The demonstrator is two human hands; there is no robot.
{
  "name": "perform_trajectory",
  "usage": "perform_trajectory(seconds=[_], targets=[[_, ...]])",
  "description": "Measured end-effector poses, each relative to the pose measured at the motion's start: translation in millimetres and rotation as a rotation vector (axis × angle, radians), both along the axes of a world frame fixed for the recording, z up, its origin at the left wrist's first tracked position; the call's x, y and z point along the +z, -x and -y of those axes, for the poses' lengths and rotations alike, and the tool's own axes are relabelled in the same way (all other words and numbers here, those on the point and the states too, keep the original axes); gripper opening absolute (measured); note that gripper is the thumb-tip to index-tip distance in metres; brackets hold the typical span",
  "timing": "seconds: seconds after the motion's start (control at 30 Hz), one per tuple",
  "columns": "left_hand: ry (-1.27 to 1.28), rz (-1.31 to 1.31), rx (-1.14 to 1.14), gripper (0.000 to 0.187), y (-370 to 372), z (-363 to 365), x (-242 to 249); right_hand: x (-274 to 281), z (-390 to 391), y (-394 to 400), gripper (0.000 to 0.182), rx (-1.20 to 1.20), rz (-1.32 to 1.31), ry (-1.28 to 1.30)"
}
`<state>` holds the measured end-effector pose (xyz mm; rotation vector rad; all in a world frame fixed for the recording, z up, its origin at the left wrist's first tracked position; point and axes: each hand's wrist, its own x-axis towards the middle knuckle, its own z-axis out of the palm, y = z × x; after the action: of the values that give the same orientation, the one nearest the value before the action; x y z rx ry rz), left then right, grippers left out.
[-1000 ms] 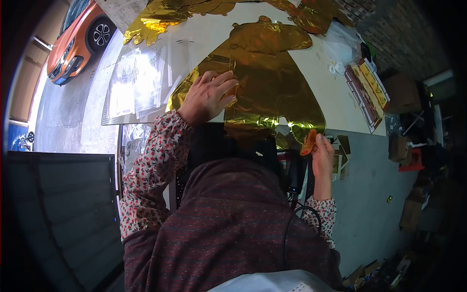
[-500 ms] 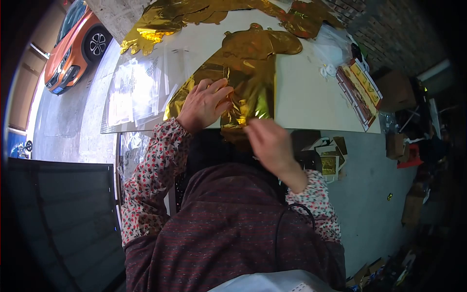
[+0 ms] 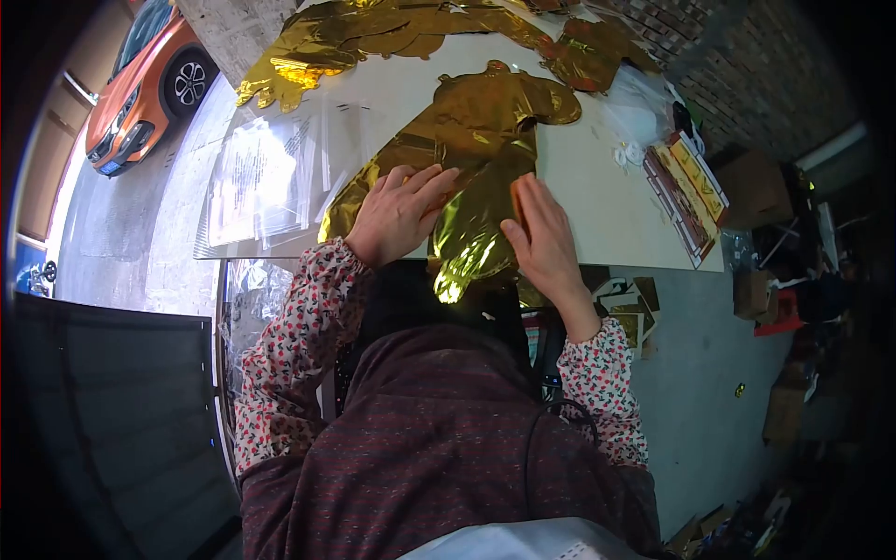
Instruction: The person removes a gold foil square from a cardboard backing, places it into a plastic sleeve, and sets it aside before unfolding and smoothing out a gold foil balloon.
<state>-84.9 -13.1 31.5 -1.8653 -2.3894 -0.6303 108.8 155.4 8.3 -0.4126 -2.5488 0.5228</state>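
Observation:
A flat, shiny gold foil balloon (image 3: 485,121) lies creased on the pale table (image 3: 593,187), its lower end hanging over the near edge. My left hand (image 3: 397,217) rests palm down on its left part, fingers stretched out. At the foil's right edge is my right hand (image 3: 546,238), fingers extended and thumb apart, touching or just over the foil; nothing shows in its grasp. More flat gold foil pieces (image 3: 401,33) are spread along the far side of the table.
Clear plastic sleeves (image 3: 261,182) lie on the left, and a printed colored packet (image 3: 686,196) with a white plastic bag (image 3: 639,103) on the right. Cardboard boxes (image 3: 756,187) stand beyond the table. An orange car (image 3: 145,89) is parked at far left.
My right hand has moved up from the foil's near end to its right edge, its fingers straightening. The foil's near end now hangs lower past the table edge. My left hand stays on the foil.

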Motion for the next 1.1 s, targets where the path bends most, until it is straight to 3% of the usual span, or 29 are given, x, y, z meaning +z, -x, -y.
perform_trajectory(seconds=[0.13, 0.33, 0.43, 0.53, 0.63, 0.93, 1.1], targets=[[0.033, 0.04, -0.002, 0.06, -2, -1, 5, 6, 5, 0, 0.055, 0.114, 0.181, -0.107], [0.056, -0.064, -0.033, 0.052, -2, -2, 3, 10, 5, -1, 0.052, 0.164, 0.167, -0.152], [0.048, -0.169, -0.047, 0.048, 0, 1, -2, 13, -15, 7, 0.051, 0.146, 0.117, -0.005], [0.045, -0.145, -0.055, 0.05, 1, 3, -2, 10, -54, 26, 0.05, -0.109, 0.088, -0.076], [0.061, -0.144, -0.061, 0.054, 0, 3, -2, 3, -83, 47, 0.052, -0.166, 0.253, -0.101], [0.018, -0.154, -0.072, 0.054, -2, 5, 3, 6, -112, 102, 0.062, -0.364, 0.413, 0.011], [-0.003, -0.167, -0.08, 0.051, 1, 5, 0, 3, -127, 120, 0.068, -0.403, 0.224, -0.051]])
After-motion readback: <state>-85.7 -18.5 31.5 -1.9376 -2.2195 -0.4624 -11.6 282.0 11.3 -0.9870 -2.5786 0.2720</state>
